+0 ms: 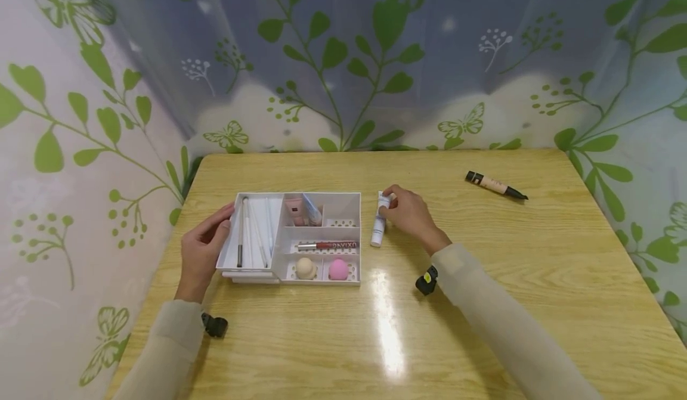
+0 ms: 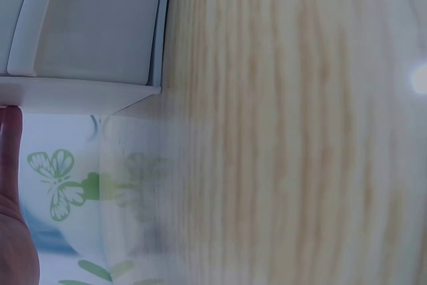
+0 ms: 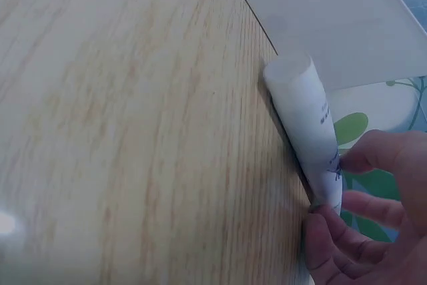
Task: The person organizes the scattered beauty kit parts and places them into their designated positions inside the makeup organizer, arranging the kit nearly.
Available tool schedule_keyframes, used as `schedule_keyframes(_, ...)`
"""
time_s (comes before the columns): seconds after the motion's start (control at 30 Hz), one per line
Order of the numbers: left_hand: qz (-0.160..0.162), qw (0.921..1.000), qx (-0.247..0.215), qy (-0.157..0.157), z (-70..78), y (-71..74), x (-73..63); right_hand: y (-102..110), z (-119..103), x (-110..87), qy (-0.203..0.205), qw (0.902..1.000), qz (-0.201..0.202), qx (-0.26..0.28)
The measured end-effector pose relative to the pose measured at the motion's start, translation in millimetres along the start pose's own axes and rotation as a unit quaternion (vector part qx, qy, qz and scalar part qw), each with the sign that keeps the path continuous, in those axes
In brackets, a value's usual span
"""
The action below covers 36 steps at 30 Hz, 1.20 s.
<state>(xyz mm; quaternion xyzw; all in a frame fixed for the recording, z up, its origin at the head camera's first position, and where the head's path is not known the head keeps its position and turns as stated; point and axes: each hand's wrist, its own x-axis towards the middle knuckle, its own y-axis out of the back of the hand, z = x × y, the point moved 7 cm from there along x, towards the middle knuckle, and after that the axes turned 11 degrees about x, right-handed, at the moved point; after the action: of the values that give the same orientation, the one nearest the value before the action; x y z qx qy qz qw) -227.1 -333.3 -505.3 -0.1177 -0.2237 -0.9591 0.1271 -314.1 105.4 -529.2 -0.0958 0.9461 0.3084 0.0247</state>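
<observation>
A white plastic organizer box [image 1: 361, 239] with several compartments stands on the table. My left hand [image 1: 201, 248] rests against its left side, fingers fairly straight; in the left wrist view a finger [image 2: 11, 158] reaches the box wall. Just right of the box, a white squeeze tube [image 1: 378, 232] with dark print lies on the tabletop. My right hand [image 1: 412, 212] pinches its far end between thumb and fingers, while the rounded cap [image 3: 288, 68] points away from that hand in the right wrist view.
Slim brushes or sticks [image 1: 248, 233] lie in the box's left tray. Other compartments hold a pink tube [image 1: 294, 210], a red lip gloss [image 1: 335, 245], a beige sponge [image 1: 306, 268] and a pink sponge [image 1: 339, 270]. A black-and-beige marker [image 1: 495, 185] lies at the right back of the table.
</observation>
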Motion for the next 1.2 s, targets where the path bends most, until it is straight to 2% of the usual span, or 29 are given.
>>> schedule_keyframes(0.27,0.004,0.9999,-0.011,0.005,-0.5,0.2,-1.0,-6.5,-6.7,1.5,0.024,0.9990,-0.029,-0.025)
schedule_keyframes(0.5,0.002,1.0000,-0.003,0.005,-1.6,-0.4,-1.0,-11.3,-6.0,2.0,0.018,0.9996,-0.011,-0.020)
schedule_keyframes(0.6,0.004,0.9999,-0.010,0.002,-2.4,-0.3,-0.5,-12.8,-4.8,1.4,0.006,1.0000,-0.004,-0.006)
schedule_keyframes(0.77,0.007,0.9999,-0.010,-0.004,-1.8,-0.7,-0.8,-16.3,-3.3,0.1,-0.021,0.9994,-0.016,0.022)
schedule_keyframes(0.93,0.007,1.0000,-0.005,0.004,-1.8,-0.8,-1.5,-10.9,-6.7,-0.1,-0.013,0.9995,-0.020,0.019)
schedule_keyframes(1.2,0.001,1.0000,0.003,0.008,-2.2,-0.7,-1.0,6.9,-16.2,-2.2,-0.006,0.9967,-0.003,0.081)
